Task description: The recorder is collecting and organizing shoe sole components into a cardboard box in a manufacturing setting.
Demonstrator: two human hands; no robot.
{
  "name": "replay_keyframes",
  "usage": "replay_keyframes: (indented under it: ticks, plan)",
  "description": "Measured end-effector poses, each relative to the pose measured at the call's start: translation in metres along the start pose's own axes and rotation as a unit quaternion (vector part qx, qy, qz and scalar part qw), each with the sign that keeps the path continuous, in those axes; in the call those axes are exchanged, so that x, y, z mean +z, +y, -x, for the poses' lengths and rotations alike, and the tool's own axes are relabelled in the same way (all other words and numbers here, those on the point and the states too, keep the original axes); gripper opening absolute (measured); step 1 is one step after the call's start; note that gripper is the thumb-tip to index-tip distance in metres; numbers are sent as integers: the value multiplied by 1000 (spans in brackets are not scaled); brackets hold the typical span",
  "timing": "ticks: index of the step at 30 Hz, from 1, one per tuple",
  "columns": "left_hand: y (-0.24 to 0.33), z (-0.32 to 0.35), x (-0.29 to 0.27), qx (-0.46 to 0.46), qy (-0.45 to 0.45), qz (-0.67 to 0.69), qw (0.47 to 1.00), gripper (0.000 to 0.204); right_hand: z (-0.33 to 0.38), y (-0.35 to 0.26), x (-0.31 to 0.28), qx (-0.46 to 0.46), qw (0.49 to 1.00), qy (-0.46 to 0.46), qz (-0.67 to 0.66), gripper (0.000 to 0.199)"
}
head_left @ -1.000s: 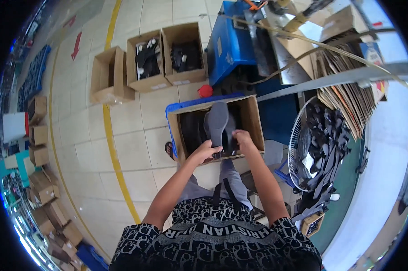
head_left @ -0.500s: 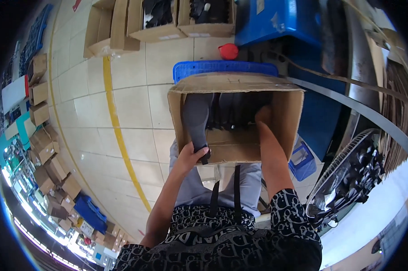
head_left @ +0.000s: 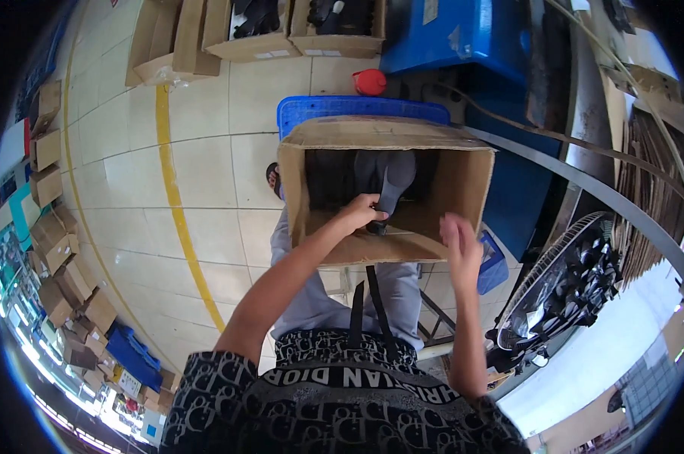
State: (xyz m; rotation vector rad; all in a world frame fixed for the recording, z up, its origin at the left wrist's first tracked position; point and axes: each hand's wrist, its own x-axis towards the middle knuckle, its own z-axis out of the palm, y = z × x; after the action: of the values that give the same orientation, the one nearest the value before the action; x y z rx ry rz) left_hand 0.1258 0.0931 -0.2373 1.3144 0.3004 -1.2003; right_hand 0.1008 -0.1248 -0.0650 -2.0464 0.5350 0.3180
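Note:
An open cardboard box stands in front of my legs, its opening facing me. My left hand reaches over the near side and is closed around the narrow heel end of a dark grey shoe sole. The sole's wide end points away from me, in the middle of the box. Beside it, more dark soles lie in shadow and are hard to separate. My right hand is raised at the box's right edge, slightly blurred, fingers loosely bent and apart, with nothing visible in it.
A blue plastic crate shows behind the box, with a red round object beyond. Cartons of black parts stand at the far side. A wire-guarded fan, a heap of black parts and a metal rail are on the right.
My right hand has come out of the box to its right edge. My left hand, holding a sole, has moved from the box's left side to the middle. The view has shifted slightly.

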Motion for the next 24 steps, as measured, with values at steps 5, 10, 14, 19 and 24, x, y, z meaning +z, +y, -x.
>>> replay_keyframes:
  ticks: [5,10,14,19,24]
  plan:
    - [-34,-95,42,-61,-27,92,994,27,138,43,-43,83,992,80,41,27]
    - [-84,-183,95,-15,71,-99,992,36,243,118,-48,216,965,141,45,27]
    - [-162,-236,27,-22,208,-76,975,47,263,129,-50,223,965,81,108,26]
    - [-139,-231,72,18,165,-131,977,30,296,160,-53,329,939,99,-22,26]
    - [-103,-213,82,47,129,-231,963,34,319,184,-49,371,928,40,-5,29]
